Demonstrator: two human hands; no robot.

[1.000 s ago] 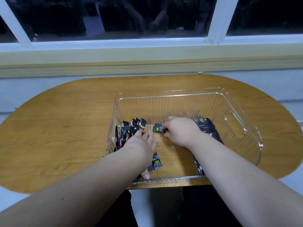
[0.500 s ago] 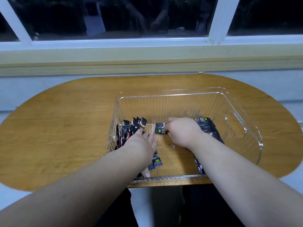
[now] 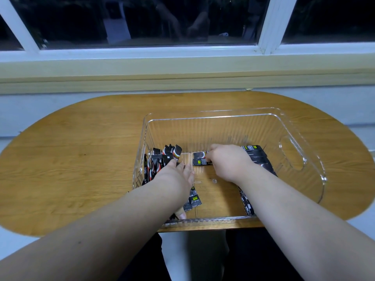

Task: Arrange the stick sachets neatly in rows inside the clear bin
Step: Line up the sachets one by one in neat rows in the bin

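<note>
A clear bin (image 3: 308, 179) stands on the wooden table, and both my hands are inside it. Against its left wall leans a loose bunch of black stick sachets (image 3: 160, 161). My left hand (image 3: 176, 177) lies flat against that bunch, fingers straight. My right hand (image 3: 225, 161) pinches a pair of black sachets (image 3: 199, 159) lying crosswise on the bin floor. Behind my right wrist a row of flat sachets (image 3: 256, 157) runs along the right side. A few more sachets (image 3: 193, 200) lie near the front wall under my left forearm.
The oval wooden table (image 3: 71, 165) sits against a wall under a window sill (image 3: 182, 78). The bin has a cut-out handle (image 3: 292, 159) in its right wall. The table's front edge is close to my body.
My right hand has shifted the pinched sachets slightly toward the far wall. My left hand has stayed against the left bunch.
</note>
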